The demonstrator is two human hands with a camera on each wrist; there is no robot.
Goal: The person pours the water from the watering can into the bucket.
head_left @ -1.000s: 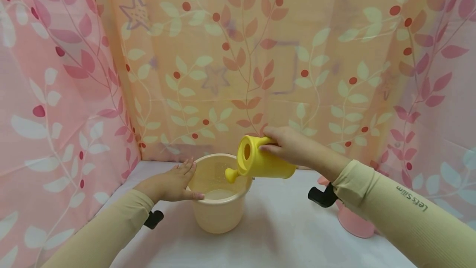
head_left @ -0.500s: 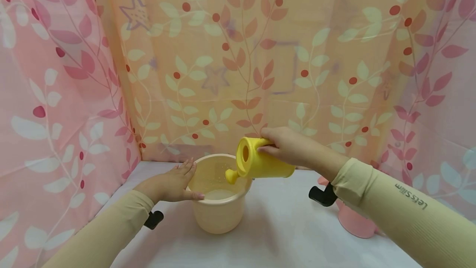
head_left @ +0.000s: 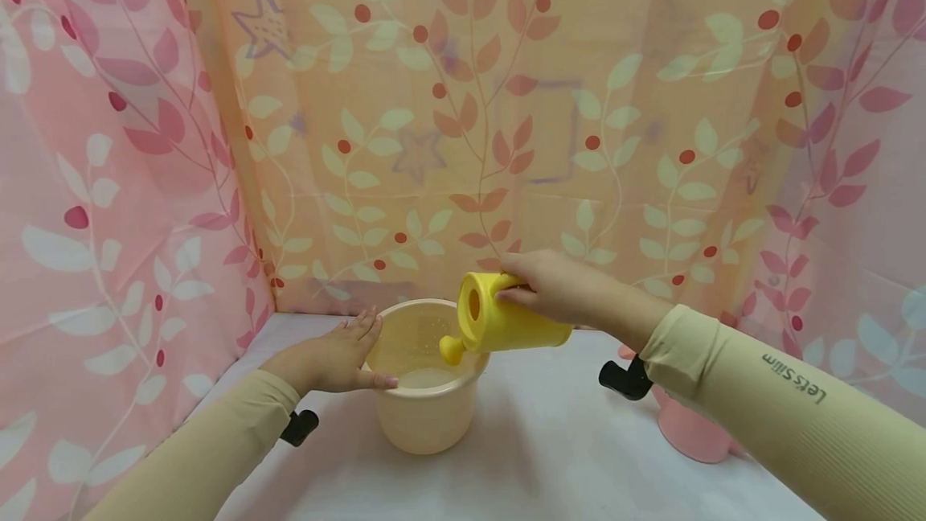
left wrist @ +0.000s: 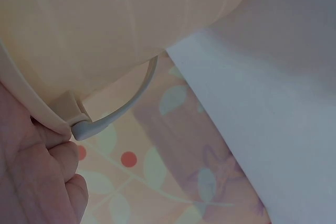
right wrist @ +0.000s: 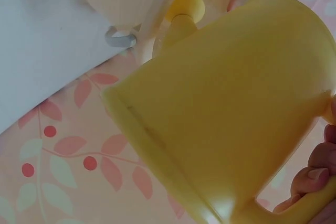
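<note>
A cream plastic bucket (head_left: 427, 416) stands on the white surface, with a little liquid visible at its bottom. My left hand (head_left: 329, 356) rests on the bucket's left rim, fingers fairly straight and thumb lying along the near side. A yellow toy watering can (head_left: 514, 324) is held in the air by my right hand (head_left: 557, 288), whose fingers wrap its handle. The can tips to the left, and its round spout head (head_left: 452, 350) points down inside the bucket's opening. Whether water is flowing from the spout cannot be made out.
A pink vessel (head_left: 690, 428) stands at the right, partly behind the right forearm. The bucket's grey handle (left wrist: 123, 111) hangs at its side. Leaf-patterned curtains (head_left: 477, 119) enclose the white table (head_left: 564, 457) at the back and sides.
The watering can has dropped slightly and shifted a little left, its spout head lower inside the bucket. My left hand and the bucket have kept their places.
</note>
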